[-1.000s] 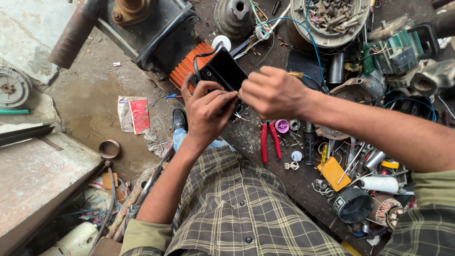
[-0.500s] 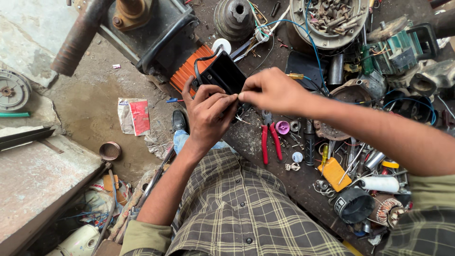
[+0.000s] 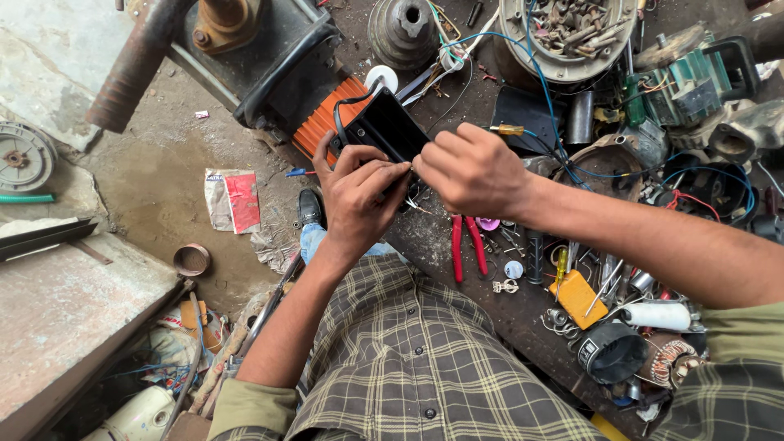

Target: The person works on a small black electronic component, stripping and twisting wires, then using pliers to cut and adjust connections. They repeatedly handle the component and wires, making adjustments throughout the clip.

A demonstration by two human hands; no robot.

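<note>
Head view, looking straight down on a crowded bench [image 3: 441,237]. My left hand [image 3: 357,198] cradles a black box-shaped part [image 3: 384,126] from below, fingers curled up around its near side and clamped on it. The part sits raised above the bench's left edge, tilted, with a black cable looping off its far corner.

My right hand [image 3: 469,171] meets the left at the part's near edge, fingers pinched together on something small there; what they pinch is hidden, I cannot tell. Thin wire ends show just beneath both hands.

Just beyond the part: an orange finned motor housing [image 3: 327,122] with a white disc [image 3: 380,77] beside it. Red-handled pliers [image 3: 467,245] lie on the bench just under my right wrist. A yellow-tipped blue wire [image 3: 523,131] runs off toward the far edge, where a round tray of scrap bolts [image 3: 572,33] sits. An orange tester [image 3: 578,298] and a black ring-shaped housing [image 3: 611,353] lie near the bench's near edge, below my right forearm. On the floor to the left, a red and white packet [image 3: 233,200].
</note>
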